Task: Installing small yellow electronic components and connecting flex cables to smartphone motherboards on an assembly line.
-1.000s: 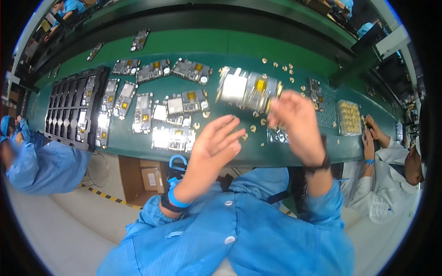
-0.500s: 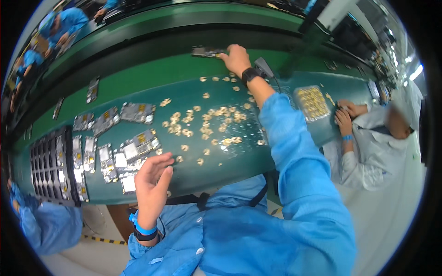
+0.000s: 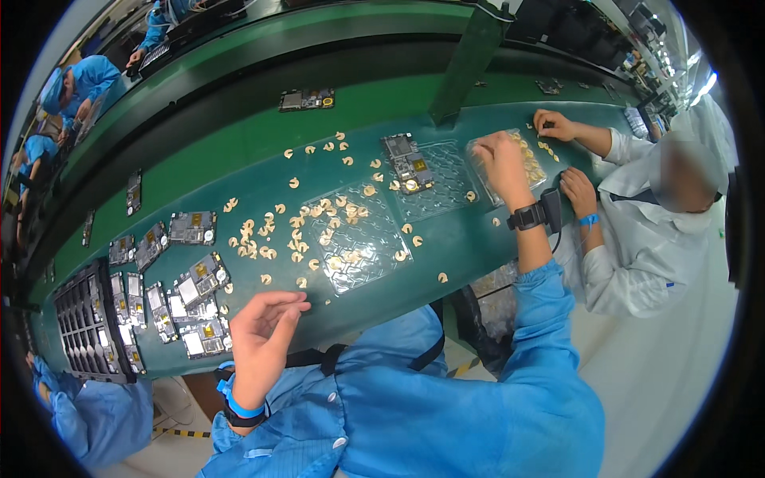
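My right hand point(image 3: 504, 166) reaches over the left part of a clear plastic tray point(image 3: 539, 177) of small yellowish round pieces. Its fingers are drawn together, hiding whatever is between them. Left of it, a circuit board point(image 3: 408, 163) lies on the green mat beside a clear textured sheet point(image 3: 442, 191). Another circuit board point(image 3: 307, 99) rests on the far green strip, untouched. Near the mat's front edge my left hand point(image 3: 267, 334) is raised, fingers loosely bent and thumb apart, apparently with nothing in them. Notched cream-coloured round pieces point(image 3: 247, 239) lie scattered beyond it.
Several circuit boards point(image 3: 191, 229) lie grouped at the left, beside a black slotted tray point(image 3: 84, 327). A second clear sheet point(image 3: 358, 267) bears notched pieces. At the right, a co-worker in white point(image 3: 645, 231) has both hands near the clear tray. A green post point(image 3: 462, 76) stands at the back.
My right hand has let go of the circuit board on the far strip and moved right and nearer, to the clear tray. The view has shifted; my left hand stays near the front edge.
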A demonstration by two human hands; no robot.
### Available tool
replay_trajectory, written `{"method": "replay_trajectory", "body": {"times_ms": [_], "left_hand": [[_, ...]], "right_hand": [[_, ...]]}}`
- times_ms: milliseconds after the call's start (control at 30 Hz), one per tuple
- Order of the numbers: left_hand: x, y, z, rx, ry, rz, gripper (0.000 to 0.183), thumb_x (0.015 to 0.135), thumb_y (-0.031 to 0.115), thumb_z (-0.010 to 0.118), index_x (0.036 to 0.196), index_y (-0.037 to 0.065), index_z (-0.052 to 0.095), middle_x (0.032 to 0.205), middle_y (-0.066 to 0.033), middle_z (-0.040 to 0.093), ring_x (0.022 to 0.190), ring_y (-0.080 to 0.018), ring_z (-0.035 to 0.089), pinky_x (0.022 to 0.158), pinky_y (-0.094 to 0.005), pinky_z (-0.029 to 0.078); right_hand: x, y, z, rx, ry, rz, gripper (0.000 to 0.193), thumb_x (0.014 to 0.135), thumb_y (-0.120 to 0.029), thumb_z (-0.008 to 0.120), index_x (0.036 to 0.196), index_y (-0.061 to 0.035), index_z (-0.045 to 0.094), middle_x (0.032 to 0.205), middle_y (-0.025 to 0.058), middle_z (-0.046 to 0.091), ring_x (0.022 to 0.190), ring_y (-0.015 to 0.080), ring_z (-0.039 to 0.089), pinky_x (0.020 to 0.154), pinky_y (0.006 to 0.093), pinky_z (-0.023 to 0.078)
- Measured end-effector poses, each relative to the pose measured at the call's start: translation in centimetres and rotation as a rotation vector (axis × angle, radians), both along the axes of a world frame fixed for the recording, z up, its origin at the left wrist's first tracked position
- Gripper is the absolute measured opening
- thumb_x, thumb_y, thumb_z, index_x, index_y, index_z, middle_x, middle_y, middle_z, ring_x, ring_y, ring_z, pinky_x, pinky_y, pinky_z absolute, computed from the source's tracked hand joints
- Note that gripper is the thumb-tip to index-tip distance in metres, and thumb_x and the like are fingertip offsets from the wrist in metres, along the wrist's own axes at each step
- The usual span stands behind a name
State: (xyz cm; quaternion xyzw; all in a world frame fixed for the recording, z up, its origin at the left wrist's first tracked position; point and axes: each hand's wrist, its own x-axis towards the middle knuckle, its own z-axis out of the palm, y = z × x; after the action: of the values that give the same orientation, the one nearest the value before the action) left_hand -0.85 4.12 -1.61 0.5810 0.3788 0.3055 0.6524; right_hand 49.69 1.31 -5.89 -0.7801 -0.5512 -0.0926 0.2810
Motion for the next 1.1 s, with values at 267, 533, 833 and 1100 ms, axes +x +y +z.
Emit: {"method": "replay_trajectory", "body": {"times_ms": [267,533,833,1100], "left_hand": [[0.2,-1.4,0.1,-0.014,0.013,-0.02,0.018,0.103,-0.003,0.064,0.12,-0.007,0.066,0.117,-0.0173,0.075,0.109,-0.0239,0.074,0.097,-0.0339,0.057],[3.4,-3.3,2.4,-0.024,-0.202,0.037,0.024,0.103,0.003,0.069,0.126,-0.005,0.066,0.113,-0.0125,0.076,0.102,-0.0187,0.075,0.084,-0.0304,0.06],[1.9,-4.7,2.5,0.11,-0.333,0.18,0.018,0.102,0.001,0.07,0.118,-0.005,0.07,0.105,-0.012,0.078,0.094,-0.0146,0.075,0.071,-0.025,0.061],[-0.2,-5.5,1.5,-0.008,-0.415,0.253,0.014,0.102,0.0,0.069,0.114,-0.005,0.071,0.099,-0.0107,0.078,0.085,-0.0123,0.074,0.066,-0.025,0.058]], "right_hand": [[-0.2,-0.2,1.4,0.161,0.001,-0.016,0.019,0.095,-0.006,0.07,0.109,0.0054,0.074,0.101,0.0225,0.074,0.096,0.0412,0.07,0.087,0.0458,0.055],[-21.5,-3.9,8.2,0.252,1.19,0.412,0.019,0.096,0.002,0.071,0.114,0.0075,0.068,0.087,0.0124,0.074,0.072,0.0163,0.071,0.067,0.0294,0.059],[-32.3,-6.1,7.0,0.258,1.238,0.645,0.016,0.096,0.009,0.071,0.111,0.0125,0.072,0.108,0.0159,0.07,0.091,0.0185,0.075,0.075,0.0281,0.063],[-33.4,-6.4,8.0,0.081,1.226,0.705,0.017,0.096,0.01,0.068,0.112,0.0119,0.072,0.11,0.0152,0.067,0.093,0.0188,0.074,0.08,0.0285,0.064]]}}
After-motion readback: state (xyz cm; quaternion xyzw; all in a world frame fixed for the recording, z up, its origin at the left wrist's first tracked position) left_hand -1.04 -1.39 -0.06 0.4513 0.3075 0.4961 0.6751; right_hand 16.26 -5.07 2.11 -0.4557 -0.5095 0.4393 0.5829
